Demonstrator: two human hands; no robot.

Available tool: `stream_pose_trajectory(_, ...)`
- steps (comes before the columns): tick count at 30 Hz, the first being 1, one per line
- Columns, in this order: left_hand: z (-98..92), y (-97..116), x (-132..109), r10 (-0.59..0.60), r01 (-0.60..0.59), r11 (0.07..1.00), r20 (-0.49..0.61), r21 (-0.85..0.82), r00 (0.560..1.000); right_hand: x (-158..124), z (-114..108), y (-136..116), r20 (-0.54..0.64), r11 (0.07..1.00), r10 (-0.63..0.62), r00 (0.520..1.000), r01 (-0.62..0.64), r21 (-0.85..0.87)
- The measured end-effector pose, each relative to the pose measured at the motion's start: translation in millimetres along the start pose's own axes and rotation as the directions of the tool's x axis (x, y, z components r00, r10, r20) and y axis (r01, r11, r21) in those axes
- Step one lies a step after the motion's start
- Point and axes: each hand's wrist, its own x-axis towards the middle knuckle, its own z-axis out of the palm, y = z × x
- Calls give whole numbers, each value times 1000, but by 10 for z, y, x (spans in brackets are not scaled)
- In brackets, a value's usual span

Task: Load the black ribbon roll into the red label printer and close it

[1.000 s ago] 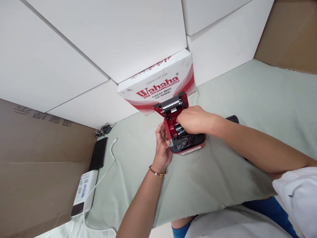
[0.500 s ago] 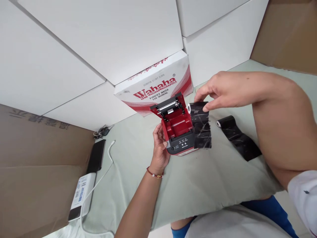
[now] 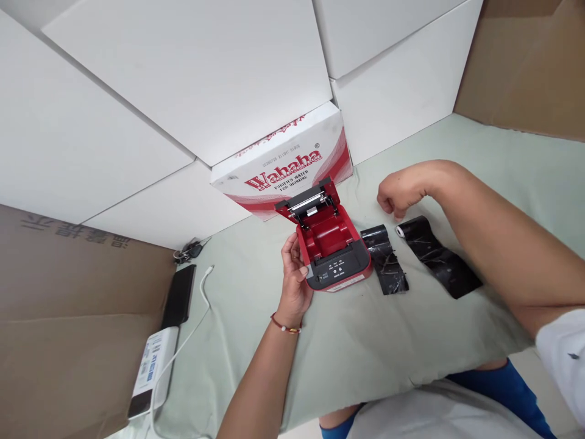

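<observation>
My left hand (image 3: 295, 280) grips the left side of a small red and black label printer (image 3: 340, 266). The printer's lid (image 3: 308, 204) stands raised, and its red roll bay is bare inside. Right beside the printer, a black label roll (image 3: 386, 259) lies on the cloth with its torn strip toward me. Another black label roll (image 3: 432, 253) with a white core rests farther right, its strip unrolled. Just beyond the rolls hovers my right hand (image 3: 404, 188), fingers curled loosely inward and nothing visible in them.
A Wahaha water carton (image 3: 287, 164) stands behind the printer against white panels. On the left lie keys (image 3: 188, 251), a black phone-like slab (image 3: 179, 294), a white box-shaped device (image 3: 153, 366) and a white cable (image 3: 205, 292). Cardboard walls (image 3: 68, 305) flank the green cloth.
My right hand has let go of the black label roll, which now lies beside the printer, and has moved a little right. My left hand still holds the printer.
</observation>
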Motion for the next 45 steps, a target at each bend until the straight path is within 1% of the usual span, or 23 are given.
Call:
stream_pose_trajectory(4,-19,-23,9,-4,4,1000,-4,-13,1000,-90,87,-16,109,1000,13,994,-10,-28)
stream_pose_trajectory(9,-3,-35,20,-6,6,999,4,-41,1000,-356,231,-107,135,1000,-26,991,28,-12)
stream_pose_trajectory(11,2,-31,24,4,-4,999,8,-46,1000,-526,176,-73,128,998,-61,990,58,23)
stream_pose_trajectory(13,1,-30,27,17,-17,999,7,-36,1000,-703,50,-37,110,987,-146,983,137,85)
stream_pose_trajectory(14,0,-31,29,20,-20,999,7,-29,1000,-779,-25,-41,89,969,-225,970,214,124)
stream_pose_trajectory(15,-2,-34,30,21,-21,1000,8,-23,1000,-835,-96,-71,59,937,-324,944,311,161)
stream_pose_trajectory(17,-5,-43,32,25,-25,1000,12,-17,1000,-867,-198,-225,-41,846,-500,865,498,188)
stream_pose_trajectory(18,-6,-49,34,27,-27,1000,13,-16,1000,-838,-219,-344,-98,814,-547,831,556,169)
stream_pose_trajectory(19,-7,-53,35,31,-31,999,13,-14,999,-782,-216,-483,-149,806,-559,816,576,133)
stream_pose_trajectory(20,-8,-58,35,35,-35,999,12,-11,999,-705,-194,-630,-190,824,-538,821,560,88)
stream_pose_trajectory(21,-10,-61,35,38,-38,999,11,-7,999,-616,-156,-775,-219,858,-492,843,512,42)
stream_pose_trajectory(23,-17,-65,34,35,-35,999,10,0,999,-441,-65,-1025,-238,919,-387,891,392,-27)
stream_pose_trajectory(25,-27,-68,32,28,-28,1000,14,7,1000,-313,7,-1190,-243,952,-306,920,300,-64)
stream_pose_trajectory(29,-48,-77,29,22,-22,1000,25,19,999,-209,41,-1300,-223,969,-248,943,241,-61)
stream_pose_trajectory(34,-52,-63,18,13,-13,1000,13,14,1000,-147,39,-1255,-199,956,-294,935,285,-72)
stream_pose_trajectory(36,-41,-45,10,10,-10,1000,21,11,1000,-171,27,-1204,-220,933,-357,908,356,-44)
stream_pose_trajectory(37,-34,-34,7,10,-11,1000,19,13,1000,-205,13,-1172,-253,910,-403,880,413,-13)
stream_pose_trajectory(38,-26,-24,3,10,-10,1000,15,15,1000,-250,-8,-1137,-312,879,-448,838,477,21)
stream_pose_trajectory(40,-11,-5,-4,7,-7,1000,2,27,1000,-352,-57,-1062,-495,814,-480,725,578,58)
stream_pose_trajectory(42,-2,8,-12,8,-7,999,-11,43,1000,-417,-100,-986,-672,809,-409,617,586,46)
stream_pose_trajectory(43,0,13,-17,6,-5,999,-15,47,1000,-423,-114,-948,-728,829,-364,581,558,30)
stream_pose_trajectory(44,1,16,-22,3,-2,999,-18,46,1000,-412,-121,-911,-759,855,-328,562,518,14)
stream_pose_trajectory(45,0,18,-27,0,1,999,-22,44,1000,-388,-122,-876,-764,880,-307,567,476,-1)
